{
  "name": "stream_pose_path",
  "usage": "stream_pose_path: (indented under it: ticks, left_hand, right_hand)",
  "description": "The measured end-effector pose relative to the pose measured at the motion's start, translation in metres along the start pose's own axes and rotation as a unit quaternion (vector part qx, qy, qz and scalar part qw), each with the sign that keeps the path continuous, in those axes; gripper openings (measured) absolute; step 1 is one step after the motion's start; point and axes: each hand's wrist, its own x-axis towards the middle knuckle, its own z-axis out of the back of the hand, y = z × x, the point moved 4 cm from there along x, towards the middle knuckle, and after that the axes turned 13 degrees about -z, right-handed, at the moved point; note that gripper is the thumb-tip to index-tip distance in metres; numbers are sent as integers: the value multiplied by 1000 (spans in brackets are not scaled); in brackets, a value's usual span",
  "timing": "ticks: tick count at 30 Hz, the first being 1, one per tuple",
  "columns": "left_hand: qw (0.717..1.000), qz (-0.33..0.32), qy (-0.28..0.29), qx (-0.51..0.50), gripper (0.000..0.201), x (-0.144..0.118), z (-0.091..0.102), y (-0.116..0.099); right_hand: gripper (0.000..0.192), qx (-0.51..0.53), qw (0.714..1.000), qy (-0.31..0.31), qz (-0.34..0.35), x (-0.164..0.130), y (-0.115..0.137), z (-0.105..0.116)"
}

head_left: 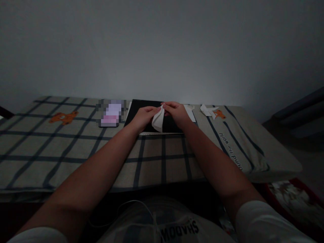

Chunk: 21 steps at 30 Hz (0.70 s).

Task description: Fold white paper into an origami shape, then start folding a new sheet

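Note:
Both hands meet over a black folder or notebook (141, 103) lying on the checked cloth. A folded piece of white paper (158, 122) is pinched between them, its lower end hanging toward me. My left hand (144, 118) grips the paper's left side near the top with thumb and fingers. On the upper right edge, my right hand (176, 113) pinches it, fingertips close to the left ones. White sheet edges show under the black cover, and a white paper piece (190, 113) lies partly behind my right wrist.
A phone (111, 114) with a blurred, lit screen lies left of the black cover. Torn or folded white paper (209, 110) rests to the right. The checked cloth (101, 145) covers the table up to the wall. A red bin (298, 185) with whitish contents stands at the lower right.

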Motion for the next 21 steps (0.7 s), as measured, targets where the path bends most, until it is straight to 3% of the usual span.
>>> stream_pose_path:
  ticks: [7,14,21]
  left_hand:
    - [1000,-8,-6,-1,40,0,1,-1]
    - [1000,-6,-14,11,40,-1,1,-3]
    - [999,-24,-29,32,37,-3,0,-10]
  right_hand:
    - [21,52,998,11,-44,-2,-1,-3]
    - [17,54,998,11,-43,-5,2,-3]
    - [26,64,996,31,-45,-6,3,-4]
